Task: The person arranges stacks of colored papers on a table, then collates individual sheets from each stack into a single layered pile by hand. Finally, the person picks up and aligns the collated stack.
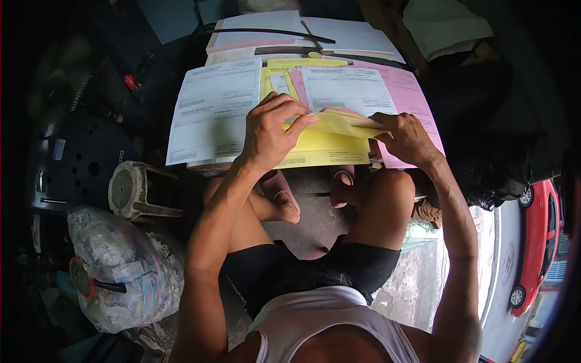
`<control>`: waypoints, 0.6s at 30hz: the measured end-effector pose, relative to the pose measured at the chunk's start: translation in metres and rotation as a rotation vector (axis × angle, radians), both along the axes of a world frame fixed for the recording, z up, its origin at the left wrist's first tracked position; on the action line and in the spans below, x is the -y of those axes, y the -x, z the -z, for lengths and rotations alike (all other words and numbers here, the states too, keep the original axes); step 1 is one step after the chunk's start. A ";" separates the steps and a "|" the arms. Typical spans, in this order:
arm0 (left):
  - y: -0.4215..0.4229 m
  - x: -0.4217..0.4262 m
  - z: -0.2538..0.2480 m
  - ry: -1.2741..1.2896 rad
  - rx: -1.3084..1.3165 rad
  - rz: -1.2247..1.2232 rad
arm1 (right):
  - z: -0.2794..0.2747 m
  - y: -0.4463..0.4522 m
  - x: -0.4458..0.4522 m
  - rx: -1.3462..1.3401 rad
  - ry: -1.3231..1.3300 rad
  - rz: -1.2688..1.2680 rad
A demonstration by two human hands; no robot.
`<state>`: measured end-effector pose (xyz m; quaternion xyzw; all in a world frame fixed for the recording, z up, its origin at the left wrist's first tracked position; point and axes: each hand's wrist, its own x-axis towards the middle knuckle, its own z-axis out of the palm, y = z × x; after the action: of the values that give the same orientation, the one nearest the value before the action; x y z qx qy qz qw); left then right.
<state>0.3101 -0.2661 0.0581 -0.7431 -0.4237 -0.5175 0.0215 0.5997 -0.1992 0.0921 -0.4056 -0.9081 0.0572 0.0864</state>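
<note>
Between my two hands is a small stack of paper forms (340, 124), yellow on the near side with a bit of pink showing behind. My left hand (272, 128) pinches its left edge between thumb and fingers. The right edge is gripped in my right hand (409, 137). Under them lies a pile of yellow printed forms (327, 156). White printed forms (209, 115) spread to the left, and pink forms (417, 100) to the right. Just beyond the held stack rests another white form (348, 83), with narrow yellow and pink edges beside it.
At the table's far side, blank white sheets (257, 27) lie under a dark strip (272, 34). A stool (130, 190) and a stuffed clear plastic bag (130, 272) stand on the left. Black plastic bags (490, 175) sit on the right, with a red car (538, 248) outside.
</note>
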 end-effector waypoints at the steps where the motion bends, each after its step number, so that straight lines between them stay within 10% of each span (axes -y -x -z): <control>1: 0.000 -0.002 0.001 0.050 0.040 0.013 | -0.001 -0.002 0.002 -0.014 0.046 -0.018; 18: 0.013 -0.017 0.002 0.507 0.199 0.127 | 0.000 -0.007 0.010 -0.108 0.149 -0.038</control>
<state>0.2967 -0.2492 0.0561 -0.6955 -0.4922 -0.4657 -0.2392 0.6067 -0.2091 0.0916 -0.3899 -0.9030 0.1480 0.1035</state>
